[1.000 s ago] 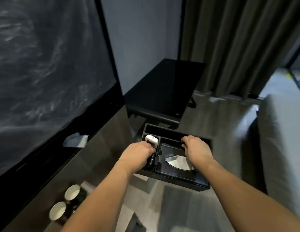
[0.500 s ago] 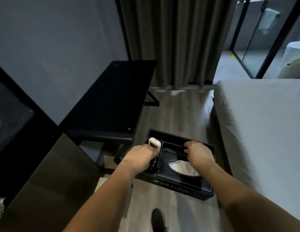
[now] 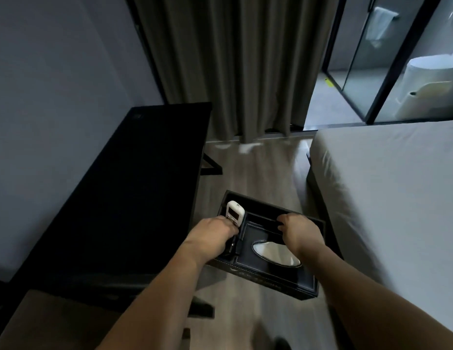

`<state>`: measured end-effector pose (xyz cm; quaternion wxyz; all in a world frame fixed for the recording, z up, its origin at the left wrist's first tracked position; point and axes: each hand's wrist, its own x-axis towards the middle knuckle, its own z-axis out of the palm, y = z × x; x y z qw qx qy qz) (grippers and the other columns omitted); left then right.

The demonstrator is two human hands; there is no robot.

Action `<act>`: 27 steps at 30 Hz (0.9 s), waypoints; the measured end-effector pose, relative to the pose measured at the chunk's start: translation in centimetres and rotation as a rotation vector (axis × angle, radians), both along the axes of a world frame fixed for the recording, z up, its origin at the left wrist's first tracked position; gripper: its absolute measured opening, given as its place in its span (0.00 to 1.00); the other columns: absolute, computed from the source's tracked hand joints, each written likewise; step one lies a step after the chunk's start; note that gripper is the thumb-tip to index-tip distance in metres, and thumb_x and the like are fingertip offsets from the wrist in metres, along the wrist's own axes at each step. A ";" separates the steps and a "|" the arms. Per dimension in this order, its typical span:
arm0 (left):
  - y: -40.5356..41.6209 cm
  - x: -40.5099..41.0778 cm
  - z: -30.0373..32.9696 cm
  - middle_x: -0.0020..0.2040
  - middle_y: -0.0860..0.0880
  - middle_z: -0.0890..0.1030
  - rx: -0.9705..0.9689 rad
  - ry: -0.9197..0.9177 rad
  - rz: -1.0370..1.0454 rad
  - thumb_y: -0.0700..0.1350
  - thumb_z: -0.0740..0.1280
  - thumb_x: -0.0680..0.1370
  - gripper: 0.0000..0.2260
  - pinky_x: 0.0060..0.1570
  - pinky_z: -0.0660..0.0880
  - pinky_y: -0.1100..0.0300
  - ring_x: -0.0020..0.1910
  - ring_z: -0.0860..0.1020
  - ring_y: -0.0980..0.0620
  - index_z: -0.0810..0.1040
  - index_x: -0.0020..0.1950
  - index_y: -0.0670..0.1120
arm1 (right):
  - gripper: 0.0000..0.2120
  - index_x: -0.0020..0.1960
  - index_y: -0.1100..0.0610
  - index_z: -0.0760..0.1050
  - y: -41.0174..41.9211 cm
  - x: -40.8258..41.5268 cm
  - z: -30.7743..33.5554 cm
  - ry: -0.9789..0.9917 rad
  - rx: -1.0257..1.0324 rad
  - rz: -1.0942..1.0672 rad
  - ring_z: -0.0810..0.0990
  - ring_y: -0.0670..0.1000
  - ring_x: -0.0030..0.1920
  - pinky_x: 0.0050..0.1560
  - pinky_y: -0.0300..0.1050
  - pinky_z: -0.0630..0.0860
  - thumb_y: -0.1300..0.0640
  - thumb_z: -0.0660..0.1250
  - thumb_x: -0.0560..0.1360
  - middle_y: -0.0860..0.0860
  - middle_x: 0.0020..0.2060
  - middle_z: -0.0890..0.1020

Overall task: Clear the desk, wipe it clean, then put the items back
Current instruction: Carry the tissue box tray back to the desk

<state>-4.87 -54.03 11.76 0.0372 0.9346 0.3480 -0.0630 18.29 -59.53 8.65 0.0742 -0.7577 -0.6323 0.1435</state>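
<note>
No readable text anywhere.

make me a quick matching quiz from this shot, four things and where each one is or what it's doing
Things:
1. white remote
2. tissue
3. left hand
4. bed

Places or states:
A. at the right of the room
B. pokes from the oval slot in the organiser's lid
C. stands in the organiser's left compartment
D. grips the black organiser at its left side

Pairs: 1-C, 2-B, 3-D, 4-A

Organizer tray (image 3: pixel 267 280) above the floor — table (image 3: pixel 134 198) left, bed (image 3: pixel 397 198) right, remote (image 3: pixel 234 213) in it.
</note>
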 end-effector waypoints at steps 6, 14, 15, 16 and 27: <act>8.6 3.2 -0.8 0.64 0.53 0.77 -0.048 0.020 0.058 0.35 0.64 0.73 0.23 0.62 0.72 0.55 0.65 0.72 0.52 0.75 0.66 0.52 | 0.11 0.53 0.54 0.80 10.0 3.3 -1.1 0.029 -0.042 0.048 0.80 0.54 0.50 0.44 0.46 0.77 0.62 0.62 0.74 0.51 0.47 0.83; 21.3 6.3 0.7 0.64 0.53 0.77 -0.014 0.012 0.172 0.37 0.62 0.74 0.21 0.59 0.72 0.56 0.64 0.72 0.51 0.75 0.66 0.51 | 0.10 0.54 0.53 0.79 25.8 6.7 0.4 0.003 -0.014 0.159 0.80 0.55 0.51 0.41 0.43 0.71 0.60 0.62 0.77 0.52 0.49 0.83; 22.7 6.3 0.7 0.64 0.53 0.77 -0.017 0.011 0.185 0.37 0.63 0.74 0.21 0.59 0.72 0.56 0.64 0.72 0.51 0.75 0.66 0.51 | 0.10 0.55 0.53 0.79 27.7 6.7 0.5 -0.003 -0.009 0.174 0.80 0.55 0.52 0.42 0.44 0.73 0.60 0.62 0.77 0.53 0.50 0.83; 24.1 6.2 0.6 0.64 0.53 0.77 -0.026 0.014 0.202 0.37 0.63 0.74 0.21 0.60 0.72 0.56 0.64 0.72 0.51 0.75 0.67 0.51 | 0.11 0.56 0.53 0.79 29.5 6.7 0.6 -0.016 -0.010 0.190 0.80 0.55 0.53 0.44 0.46 0.74 0.59 0.61 0.78 0.53 0.50 0.83; 38.9 0.3 -0.8 0.63 0.52 0.77 -0.018 -0.071 0.404 0.37 0.63 0.76 0.20 0.59 0.72 0.56 0.64 0.73 0.50 0.76 0.65 0.50 | 0.13 0.61 0.53 0.77 49.2 0.2 1.8 -0.118 -0.042 0.407 0.78 0.55 0.54 0.49 0.49 0.77 0.58 0.60 0.79 0.54 0.54 0.81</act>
